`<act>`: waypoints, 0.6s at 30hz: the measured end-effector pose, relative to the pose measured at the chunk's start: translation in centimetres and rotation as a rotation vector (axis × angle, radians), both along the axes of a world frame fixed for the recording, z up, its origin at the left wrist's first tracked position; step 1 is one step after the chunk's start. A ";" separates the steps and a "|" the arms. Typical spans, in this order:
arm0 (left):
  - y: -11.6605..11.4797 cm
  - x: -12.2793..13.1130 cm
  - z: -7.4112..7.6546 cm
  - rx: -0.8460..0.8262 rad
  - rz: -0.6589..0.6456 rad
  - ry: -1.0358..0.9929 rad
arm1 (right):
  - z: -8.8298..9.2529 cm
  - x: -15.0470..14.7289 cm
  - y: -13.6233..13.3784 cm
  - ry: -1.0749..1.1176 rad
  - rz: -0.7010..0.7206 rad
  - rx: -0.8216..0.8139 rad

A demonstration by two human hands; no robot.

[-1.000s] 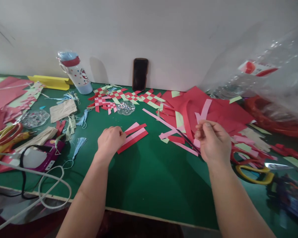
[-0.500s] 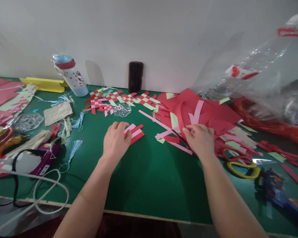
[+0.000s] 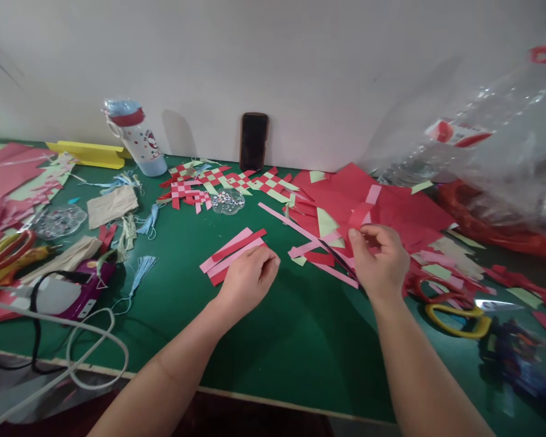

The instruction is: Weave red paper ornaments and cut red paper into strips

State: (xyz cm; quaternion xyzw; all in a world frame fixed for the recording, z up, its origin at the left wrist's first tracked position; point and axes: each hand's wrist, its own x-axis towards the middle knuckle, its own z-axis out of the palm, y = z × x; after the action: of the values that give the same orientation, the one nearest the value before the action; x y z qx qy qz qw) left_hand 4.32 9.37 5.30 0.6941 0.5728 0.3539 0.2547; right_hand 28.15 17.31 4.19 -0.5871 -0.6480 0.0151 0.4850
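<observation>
Closing to a narrow pinch, the thumb and forefinger of the right hand [image 3: 380, 261] sit just over a cluster of pink and red paper pieces. Whether a piece is held between them cannot be determined from this view. A thin dark object [image 3: 339, 258] lies directly beside that hand, running diagonally among the pink paper strips [image 3: 334, 274].

The left hand [image 3: 248, 282] is loosely curled, with its fingers lowered at the near end of a set of loose pink and red strips [image 3: 230, 258]. Its grip on them cannot be confirmed. The strips lie side by side at a slant on the green tabletop [image 3: 300, 358].

Work status: several checkered woven panels [image 3: 186, 195] in red, pink and pale green are laid along the far side of the table. The strips at the left hand are not yet interlaced.

Surrounding items: red paper sheets [image 3: 414, 209] are heaped to the right, with yellow-handled scissors [image 3: 457, 318] beyond them. A clear tray of googly eyes [image 3: 227, 201] sits beside the panels, and blue tassels [image 3: 143, 270] lie to the left.
</observation>
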 end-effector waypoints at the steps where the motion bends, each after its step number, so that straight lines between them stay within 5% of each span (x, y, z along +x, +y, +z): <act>1: 0.0 0.0 0.2 -0.027 0.015 -0.009 | 0.4 -0.6 -0.8 0.061 0.038 -0.004; 9: -0.1 0.1 -1.0 0.113 0.023 -0.182 | 2.3 -4.8 -5.6 0.463 0.692 -0.433; 18: -0.5 0.7 -1.0 0.140 -0.265 -0.349 | 2.8 -5.2 -6.3 0.497 1.038 -0.559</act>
State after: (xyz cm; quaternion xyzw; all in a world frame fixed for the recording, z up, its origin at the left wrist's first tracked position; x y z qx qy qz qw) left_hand 5.02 8.82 4.28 0.7075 0.3981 0.4709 0.3454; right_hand 22.94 11.02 6.96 -0.2801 -0.6876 0.5524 0.3790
